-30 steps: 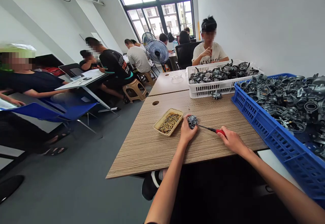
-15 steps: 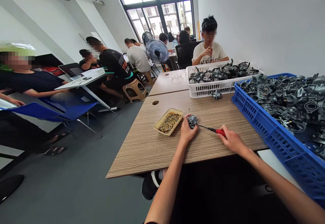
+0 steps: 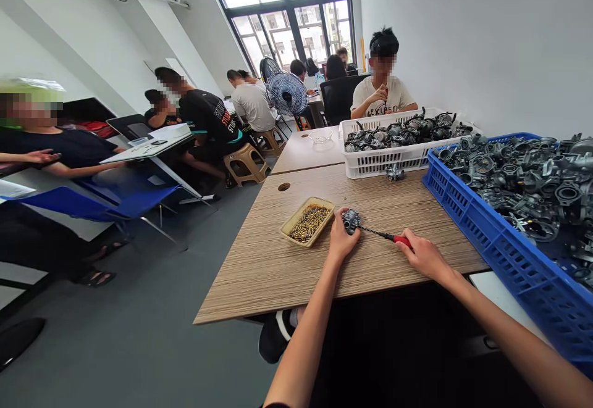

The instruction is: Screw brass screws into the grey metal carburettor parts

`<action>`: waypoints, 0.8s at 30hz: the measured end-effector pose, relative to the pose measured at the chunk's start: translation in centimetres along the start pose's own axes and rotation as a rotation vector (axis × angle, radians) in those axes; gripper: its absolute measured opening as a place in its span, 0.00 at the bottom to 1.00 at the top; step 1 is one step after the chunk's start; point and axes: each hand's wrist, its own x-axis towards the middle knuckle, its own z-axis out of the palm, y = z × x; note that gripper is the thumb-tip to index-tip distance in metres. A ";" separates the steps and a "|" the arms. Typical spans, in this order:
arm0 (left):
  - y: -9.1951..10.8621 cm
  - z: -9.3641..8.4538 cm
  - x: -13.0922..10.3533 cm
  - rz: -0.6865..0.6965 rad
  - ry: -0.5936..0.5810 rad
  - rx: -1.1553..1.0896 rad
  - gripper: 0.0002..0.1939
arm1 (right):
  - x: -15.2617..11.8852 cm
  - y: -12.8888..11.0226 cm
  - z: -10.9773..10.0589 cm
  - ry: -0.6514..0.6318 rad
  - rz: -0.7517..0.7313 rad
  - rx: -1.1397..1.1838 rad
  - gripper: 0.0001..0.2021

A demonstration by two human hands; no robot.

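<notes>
My left hand (image 3: 343, 239) grips a small grey metal carburetor (image 3: 352, 220) just above the wood-grain table. In my right hand (image 3: 424, 255) is a screwdriver (image 3: 399, 239) with a red and black handle, its shaft pointing left. The screwdriver's tip meets the right side of the carburetor; the exact contact point is too small to make out. Left of my left hand stands a cream tray (image 3: 283, 230) holding many small brass-coloured parts (image 3: 309, 223).
A blue crate (image 3: 491, 241) heaped with carburetors stands at the right. Behind it is a white basket (image 3: 365, 166) of similar parts, with one loose carburetor (image 3: 395, 173) in front. A co-worker (image 3: 384, 87) sits across the table (image 3: 259, 272); others sit at the left.
My hands, the carburetor and the screwdriver hold nearly the same position. At the far left, a person's hand has risen from near the blue chair.
</notes>
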 end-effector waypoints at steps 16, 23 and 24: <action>0.1 0.1 -0.1 0.005 0.014 -0.010 0.31 | 0.0 -0.2 0.0 -0.023 0.016 -0.059 0.14; 0.0 0.1 -0.2 0.005 0.015 0.004 0.31 | -0.2 -0.3 -0.2 -0.011 -0.026 -0.014 0.12; -0.1 0.1 -0.2 0.004 0.014 0.005 0.31 | -0.2 -0.3 -0.2 -0.004 -0.032 -0.002 0.11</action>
